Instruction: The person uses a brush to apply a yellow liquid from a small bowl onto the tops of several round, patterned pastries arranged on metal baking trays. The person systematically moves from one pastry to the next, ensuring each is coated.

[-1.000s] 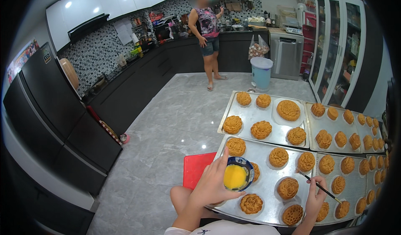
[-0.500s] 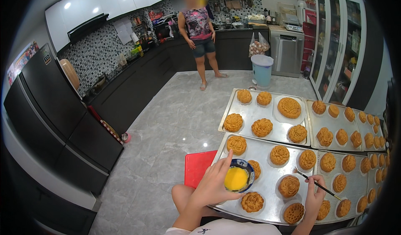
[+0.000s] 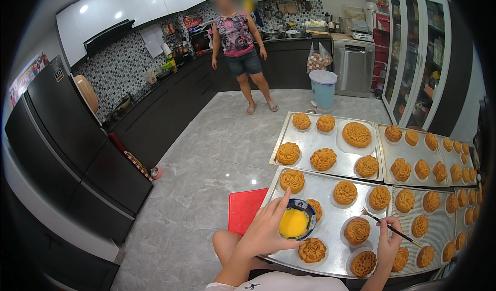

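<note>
Head view: the left hand (image 3: 266,229) grips the small bowl (image 3: 295,224) of runny yellow wash, likely light and spill-prone, by its rim over the near tray (image 3: 330,249), while the right hand (image 3: 388,242) pinches a thin, light brush (image 3: 387,226) beside soft-looking mooncakes (image 3: 356,230) packed closely, leaving little room.

The left hand (image 3: 263,231) hides part of the bowl's (image 3: 295,224) rim.

The grey marble floor (image 3: 217,151) carries four metal baking trays (image 3: 330,213) of golden mooncakes (image 3: 323,159), a red stool (image 3: 245,208) just left of the nearest tray, and a pale bin (image 3: 323,89) beyond them.
</note>
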`<state>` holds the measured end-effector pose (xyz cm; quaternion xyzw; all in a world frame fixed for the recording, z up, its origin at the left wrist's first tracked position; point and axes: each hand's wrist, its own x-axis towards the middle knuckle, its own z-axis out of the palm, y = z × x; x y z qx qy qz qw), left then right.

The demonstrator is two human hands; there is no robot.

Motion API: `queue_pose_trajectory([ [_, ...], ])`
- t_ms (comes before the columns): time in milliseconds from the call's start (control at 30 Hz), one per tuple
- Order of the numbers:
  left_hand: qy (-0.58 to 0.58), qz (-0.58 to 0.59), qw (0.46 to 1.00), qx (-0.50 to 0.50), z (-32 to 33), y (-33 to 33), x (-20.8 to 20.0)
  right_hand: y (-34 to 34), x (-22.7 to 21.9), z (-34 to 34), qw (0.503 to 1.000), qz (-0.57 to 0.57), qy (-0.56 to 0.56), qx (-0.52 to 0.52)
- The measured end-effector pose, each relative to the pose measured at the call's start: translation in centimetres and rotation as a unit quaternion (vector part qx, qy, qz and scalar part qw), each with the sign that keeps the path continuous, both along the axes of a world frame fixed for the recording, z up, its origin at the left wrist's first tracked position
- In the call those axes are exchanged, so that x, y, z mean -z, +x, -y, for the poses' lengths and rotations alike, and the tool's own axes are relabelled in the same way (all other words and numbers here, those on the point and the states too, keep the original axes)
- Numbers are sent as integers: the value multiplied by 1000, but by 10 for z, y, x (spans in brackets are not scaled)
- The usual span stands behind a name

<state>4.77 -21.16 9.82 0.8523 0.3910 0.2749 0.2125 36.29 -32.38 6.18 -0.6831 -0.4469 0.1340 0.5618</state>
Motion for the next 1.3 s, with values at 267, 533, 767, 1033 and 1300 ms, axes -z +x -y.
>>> queue_pose_trajectory([
  [267, 3, -2, 1000, -1, 1, 1, -2, 0, 1, -1, 1000, 0, 17, -6],
  [533, 6, 5, 1000, 0, 0, 1, -3, -1, 0, -4, 1000, 4, 10, -5],
  [767, 1, -2, 1000, 2, 0, 2, -7, -3, -2, -8, 1000, 6, 21, -18],
  [1033, 8, 2, 1000, 5, -1, 2, -7, -3, -1, -8, 999, 18, 24, -13],
  [1300, 15, -4, 1000, -1, 0, 0, -7, -7, -3, -7, 1000, 4, 23, -7],
])
